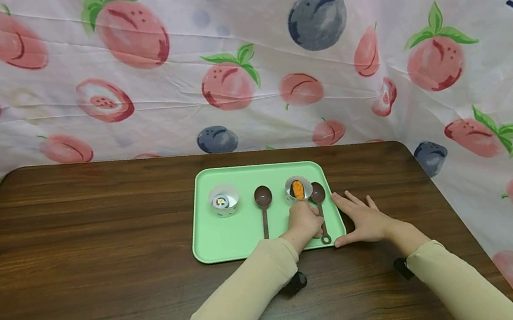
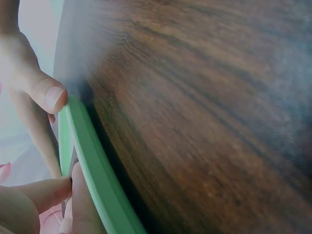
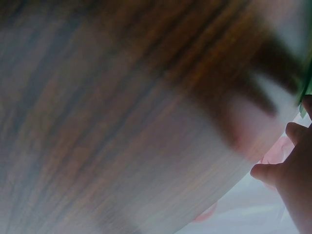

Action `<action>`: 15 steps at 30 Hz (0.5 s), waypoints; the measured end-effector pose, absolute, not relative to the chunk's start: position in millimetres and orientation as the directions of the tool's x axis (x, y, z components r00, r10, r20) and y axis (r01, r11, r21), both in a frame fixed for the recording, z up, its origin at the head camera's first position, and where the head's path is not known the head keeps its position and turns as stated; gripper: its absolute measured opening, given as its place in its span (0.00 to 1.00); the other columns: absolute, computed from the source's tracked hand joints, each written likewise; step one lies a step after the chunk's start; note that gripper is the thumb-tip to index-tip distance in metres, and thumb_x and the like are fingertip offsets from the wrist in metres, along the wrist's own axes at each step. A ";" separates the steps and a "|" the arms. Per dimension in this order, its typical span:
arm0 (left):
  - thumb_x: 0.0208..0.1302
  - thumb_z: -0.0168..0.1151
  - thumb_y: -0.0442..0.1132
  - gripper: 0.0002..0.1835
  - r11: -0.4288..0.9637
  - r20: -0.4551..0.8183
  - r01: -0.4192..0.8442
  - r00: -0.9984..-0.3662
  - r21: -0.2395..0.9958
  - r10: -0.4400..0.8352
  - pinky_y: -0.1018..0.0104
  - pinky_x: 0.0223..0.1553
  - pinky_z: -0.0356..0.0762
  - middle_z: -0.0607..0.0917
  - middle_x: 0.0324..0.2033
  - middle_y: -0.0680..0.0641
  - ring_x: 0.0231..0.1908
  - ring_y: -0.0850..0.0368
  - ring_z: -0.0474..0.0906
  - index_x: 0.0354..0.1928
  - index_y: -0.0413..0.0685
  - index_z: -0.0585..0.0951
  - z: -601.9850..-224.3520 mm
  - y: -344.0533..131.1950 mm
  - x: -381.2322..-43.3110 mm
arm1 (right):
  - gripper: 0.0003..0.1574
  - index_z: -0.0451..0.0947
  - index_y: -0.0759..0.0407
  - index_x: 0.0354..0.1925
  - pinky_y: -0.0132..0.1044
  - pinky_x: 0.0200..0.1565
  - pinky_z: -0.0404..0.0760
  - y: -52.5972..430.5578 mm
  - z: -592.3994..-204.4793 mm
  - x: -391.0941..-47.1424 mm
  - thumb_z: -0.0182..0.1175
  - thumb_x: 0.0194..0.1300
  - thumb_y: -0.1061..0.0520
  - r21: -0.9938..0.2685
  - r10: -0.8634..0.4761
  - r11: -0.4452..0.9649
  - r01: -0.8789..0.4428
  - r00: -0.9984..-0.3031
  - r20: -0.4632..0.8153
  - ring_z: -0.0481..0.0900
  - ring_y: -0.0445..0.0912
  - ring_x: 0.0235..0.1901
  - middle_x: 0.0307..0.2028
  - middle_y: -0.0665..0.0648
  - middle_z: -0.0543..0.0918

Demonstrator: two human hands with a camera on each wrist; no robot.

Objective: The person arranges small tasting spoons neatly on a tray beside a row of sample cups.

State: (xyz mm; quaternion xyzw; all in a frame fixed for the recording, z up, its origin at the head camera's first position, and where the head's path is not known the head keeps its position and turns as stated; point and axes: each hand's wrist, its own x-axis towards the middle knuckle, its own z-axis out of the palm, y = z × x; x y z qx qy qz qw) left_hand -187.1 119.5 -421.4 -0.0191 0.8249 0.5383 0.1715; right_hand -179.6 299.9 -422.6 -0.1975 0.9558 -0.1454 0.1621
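Note:
A light green tray lies on the wooden table. My left hand reaches over its right part and pinches the handle of the right brown spoon between thumb and finger. Fingers spread, my right hand rests at the tray's right rim, its thumb touching the near right corner. Just beyond the left hand stands a small cup with an orange-and-black sushi-like piece. Another brown spoon lies mid-tray. At the left, a second cup holds a round sushi-roll-like piece.
The dark wooden table extends widely to the left of the tray and in front of it. A fruit-print cloth hangs behind the table and along its right side.

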 end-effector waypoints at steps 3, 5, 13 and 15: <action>0.55 0.61 0.27 0.02 0.425 -0.285 -0.195 -0.945 0.884 0.161 0.71 0.13 0.77 0.80 0.11 0.45 0.08 0.60 0.75 0.28 0.38 0.77 -430.1 121.8 -191.2 | 0.69 0.42 0.59 0.73 0.75 0.63 0.37 300.0 -423.0 -179.9 0.67 0.48 0.32 -0.339 -0.426 0.880 -0.333 -0.869 -0.252 0.42 0.62 0.72 0.73 0.61 0.49; 0.55 0.61 0.27 0.02 0.427 -0.287 -0.196 -0.944 0.883 0.161 0.71 0.14 0.77 0.80 0.11 0.45 0.09 0.60 0.76 0.29 0.38 0.77 -430.2 122.2 -191.5 | 0.69 0.42 0.59 0.73 0.74 0.63 0.37 300.0 -423.0 -180.1 0.67 0.48 0.32 -0.336 -0.425 0.881 -0.333 -0.869 -0.254 0.42 0.62 0.72 0.73 0.61 0.49; 0.59 0.60 0.28 0.03 0.422 -0.293 -0.205 -0.944 0.883 0.153 0.75 0.12 0.74 0.84 0.17 0.39 0.09 0.60 0.75 0.34 0.34 0.80 -414.5 118.5 -182.7 | 0.69 0.42 0.58 0.73 0.74 0.63 0.37 298.4 -420.1 -179.8 0.66 0.48 0.32 -0.342 -0.418 0.884 -0.320 -0.868 -0.267 0.41 0.62 0.72 0.73 0.61 0.49; 0.60 0.60 0.29 0.04 0.432 -0.287 -0.196 -0.945 0.880 0.156 0.76 0.12 0.74 0.84 0.17 0.39 0.11 0.58 0.77 0.35 0.35 0.80 -414.0 118.2 -181.9 | 0.69 0.42 0.58 0.74 0.74 0.63 0.36 298.2 -419.9 -179.9 0.66 0.48 0.31 -0.343 -0.415 0.885 -0.316 -0.869 -0.270 0.41 0.61 0.72 0.73 0.61 0.49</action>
